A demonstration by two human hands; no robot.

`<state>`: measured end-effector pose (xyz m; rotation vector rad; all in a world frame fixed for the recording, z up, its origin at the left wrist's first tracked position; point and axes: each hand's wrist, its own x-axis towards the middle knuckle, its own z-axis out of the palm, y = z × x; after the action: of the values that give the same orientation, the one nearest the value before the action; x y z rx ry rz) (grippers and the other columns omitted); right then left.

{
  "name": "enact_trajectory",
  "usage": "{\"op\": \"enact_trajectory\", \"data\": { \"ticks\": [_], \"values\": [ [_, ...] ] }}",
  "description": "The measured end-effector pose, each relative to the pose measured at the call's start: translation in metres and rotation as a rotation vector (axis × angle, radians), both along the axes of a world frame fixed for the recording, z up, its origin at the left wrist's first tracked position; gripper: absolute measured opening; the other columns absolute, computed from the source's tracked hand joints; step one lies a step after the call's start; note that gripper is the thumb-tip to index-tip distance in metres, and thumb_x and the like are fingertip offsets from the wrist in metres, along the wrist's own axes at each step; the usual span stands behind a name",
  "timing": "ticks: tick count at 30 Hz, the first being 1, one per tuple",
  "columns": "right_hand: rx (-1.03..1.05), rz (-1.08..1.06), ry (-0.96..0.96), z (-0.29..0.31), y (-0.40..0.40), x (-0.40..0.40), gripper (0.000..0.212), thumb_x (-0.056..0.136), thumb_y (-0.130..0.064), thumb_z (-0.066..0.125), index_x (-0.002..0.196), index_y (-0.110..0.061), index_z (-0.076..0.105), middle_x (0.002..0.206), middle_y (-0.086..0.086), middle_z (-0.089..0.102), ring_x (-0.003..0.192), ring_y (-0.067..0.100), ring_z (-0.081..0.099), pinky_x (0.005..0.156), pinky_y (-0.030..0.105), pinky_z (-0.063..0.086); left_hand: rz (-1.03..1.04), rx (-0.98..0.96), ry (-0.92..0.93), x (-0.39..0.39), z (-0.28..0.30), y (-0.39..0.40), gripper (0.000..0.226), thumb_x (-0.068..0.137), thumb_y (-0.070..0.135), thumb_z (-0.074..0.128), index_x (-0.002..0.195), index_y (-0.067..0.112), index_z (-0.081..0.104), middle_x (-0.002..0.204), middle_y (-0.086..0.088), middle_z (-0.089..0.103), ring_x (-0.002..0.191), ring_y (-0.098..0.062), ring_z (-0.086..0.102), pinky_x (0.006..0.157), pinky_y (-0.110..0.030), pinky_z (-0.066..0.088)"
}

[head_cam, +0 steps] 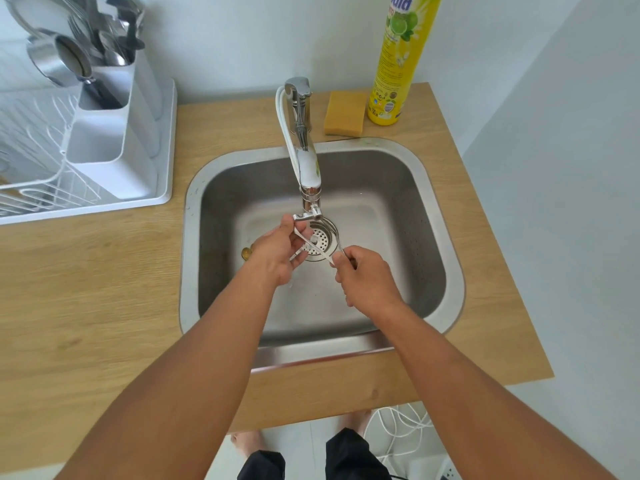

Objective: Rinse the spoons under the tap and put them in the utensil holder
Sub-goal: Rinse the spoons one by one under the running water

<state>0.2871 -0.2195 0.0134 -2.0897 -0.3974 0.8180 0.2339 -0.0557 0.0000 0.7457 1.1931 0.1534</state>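
Note:
Both hands are over the steel sink (433, 209), just below the tap (306, 161) spout. My left hand (277, 252) grips thin metal spoons (313, 245) whose handles cross over the drain strainer. My right hand (367, 277) pinches the other end of the handles near the strainer. How many spoons there are is hard to tell. Water flow is not clearly visible. The white utensil holder (114, 133) stands at the far left in the dish rack, with several pieces of cutlery in its back compartments.
A white dish rack (86, 199) sits on the wooden counter (86, 289) left of the sink. A yellow sponge (345, 113) and a yellow dish soap bottle (401, 60) stand behind the sink. A small brownish object (246, 253) lies in the basin by my left hand.

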Motion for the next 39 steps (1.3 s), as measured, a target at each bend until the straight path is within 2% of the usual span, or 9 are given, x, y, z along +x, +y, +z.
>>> {"op": "enact_trajectory", "data": {
  "ticks": [4,9,13,16,20,24,30,35,39],
  "values": [
    [0.125,-0.098,0.425,-0.001,0.004,0.002,0.028,0.104,-0.031,0.060,0.092,-0.010,0.075,0.068,-0.004,0.063,0.044,0.010,0.039,0.040,0.021,0.033,-0.028,-0.038,-0.074,-0.002,0.001,0.002,0.032,0.108,0.035,0.049,0.088,0.023,0.070,0.080,0.009,0.077,0.073,-0.004,0.074,0.076,-0.035,0.053],
    [0.037,-0.149,0.203,-0.007,0.004,0.005,0.026,0.099,-0.037,0.066,0.081,-0.022,0.078,0.070,-0.008,0.071,0.047,0.001,0.049,0.055,0.022,0.041,-0.231,0.315,0.107,0.001,0.002,-0.008,0.025,0.102,0.025,0.054,0.084,0.020,0.071,0.079,0.006,0.073,0.072,-0.008,0.069,0.068,-0.032,0.055],
    [0.013,-0.217,0.192,-0.010,0.003,0.005,0.029,0.092,-0.040,0.075,0.079,-0.015,0.078,0.073,0.000,0.073,0.052,0.011,0.049,0.058,0.030,0.043,-0.209,0.455,0.118,0.004,-0.002,-0.008,0.029,0.104,0.015,0.051,0.085,0.017,0.072,0.071,0.007,0.076,0.056,-0.002,0.066,0.071,-0.032,0.052],
    [0.088,-0.274,0.331,-0.005,0.002,0.008,0.019,0.090,-0.033,0.079,0.083,-0.016,0.078,0.070,-0.003,0.069,0.047,0.012,0.043,0.046,0.026,0.037,-0.186,0.456,0.092,0.009,0.000,-0.010,0.031,0.104,0.014,0.050,0.084,0.022,0.072,0.072,0.009,0.078,0.061,-0.005,0.068,0.075,-0.033,0.056],
    [0.111,-0.217,0.390,0.004,0.001,0.012,0.019,0.090,-0.028,0.081,0.095,-0.010,0.077,0.074,-0.001,0.072,0.043,0.008,0.050,0.042,0.022,0.044,-0.121,0.454,0.069,0.012,0.001,-0.016,0.030,0.100,0.013,0.049,0.082,0.020,0.072,0.071,0.004,0.079,0.069,-0.015,0.071,0.067,-0.033,0.056],
    [0.134,-0.193,0.386,0.006,-0.001,0.008,0.021,0.091,-0.027,0.079,0.097,-0.007,0.077,0.074,0.001,0.070,0.046,0.008,0.052,0.047,0.021,0.049,0.071,0.446,0.131,0.018,0.007,-0.014,0.051,0.106,0.041,0.042,0.069,0.019,0.069,0.062,-0.003,0.075,0.066,-0.023,0.068,0.069,-0.038,0.056],
    [0.179,-0.245,0.514,0.001,-0.008,0.009,0.024,0.094,-0.025,0.077,0.098,-0.002,0.077,0.072,0.005,0.068,0.051,0.012,0.059,0.051,0.024,0.056,-0.177,0.516,0.032,0.014,0.004,-0.021,0.020,0.104,0.020,0.052,0.114,0.008,0.065,0.081,0.005,0.081,0.089,-0.021,0.076,0.070,-0.034,0.056],
    [0.235,-0.221,0.791,0.001,-0.010,0.008,0.025,0.097,-0.027,0.073,0.099,-0.002,0.076,0.071,0.003,0.069,0.055,0.012,0.063,0.053,0.025,0.059,-0.123,0.394,0.019,0.003,0.000,-0.020,0.011,0.099,0.030,0.067,0.089,0.026,0.065,0.093,0.007,0.076,0.088,-0.012,0.064,0.076,-0.039,0.052],
    [0.241,-0.133,0.907,0.003,-0.008,0.006,0.029,0.099,-0.031,0.070,0.103,-0.004,0.076,0.077,0.004,0.070,0.061,0.014,0.066,0.058,0.029,0.060,-0.113,0.215,-0.084,-0.004,0.003,-0.019,0.016,0.097,0.031,0.071,0.086,0.026,0.061,0.103,-0.001,0.073,0.092,-0.015,0.064,0.092,-0.051,0.057]
  ]
}}
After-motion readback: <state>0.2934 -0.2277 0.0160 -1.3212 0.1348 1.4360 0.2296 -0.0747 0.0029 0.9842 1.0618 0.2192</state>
